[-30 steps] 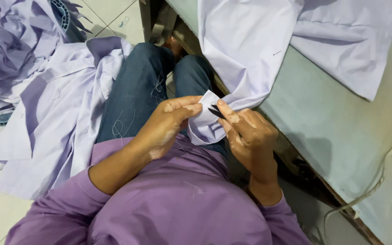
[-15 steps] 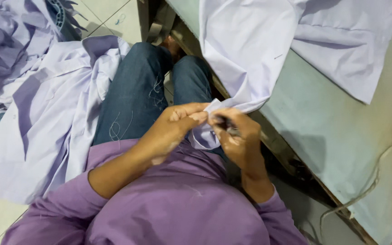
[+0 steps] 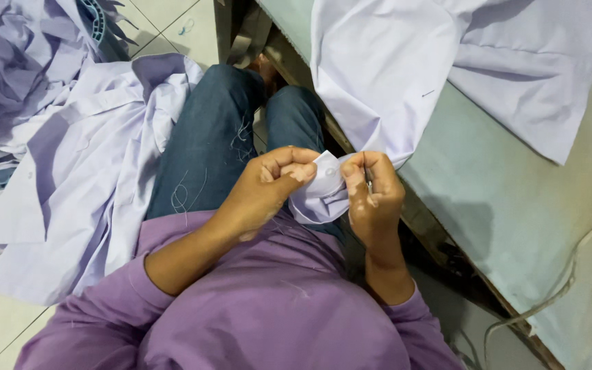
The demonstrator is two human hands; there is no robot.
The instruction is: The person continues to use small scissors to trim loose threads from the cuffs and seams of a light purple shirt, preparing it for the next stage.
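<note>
Nearest the camera, a person in a purple long-sleeved top is sitting with both hands meeting over the lap. The left hand (image 3: 268, 188) is curling its fingers (image 3: 294, 163) shut on a bunched corner of the pale lilac cotton shirt (image 3: 378, 68), thumb pressing the fold from above. The right hand (image 3: 373, 195) is pinching the same corner from the other side, its fingers (image 3: 358, 171) closed tight on the cloth, with a thin dark object lying between them, too small to tell what it is. A small white button (image 3: 329, 171) is sitting on the fold, just between the two sets of fingertips.

Beyond the fingers, the shirt is running up and over the front edge of the pale green counter (image 3: 515, 205), where the rest of it is lying spread flat. The counter's wooden edge is passing just beside the right fingers, leaving little room on that side. A pale cable (image 3: 556, 288) is trailing across the counter, well apart from the fingers.

Under the hands, blue denim jeans (image 3: 207, 151), flecked with loose threads, are stretching away. To the left of the left fingers, a second lilac shirt (image 3: 70, 185) is lying crumpled on the white tiled floor (image 3: 173, 27), and farther off a heap of lilac garments (image 3: 15, 75) is piling up against a blue plastic basket (image 3: 97, 20).
</note>
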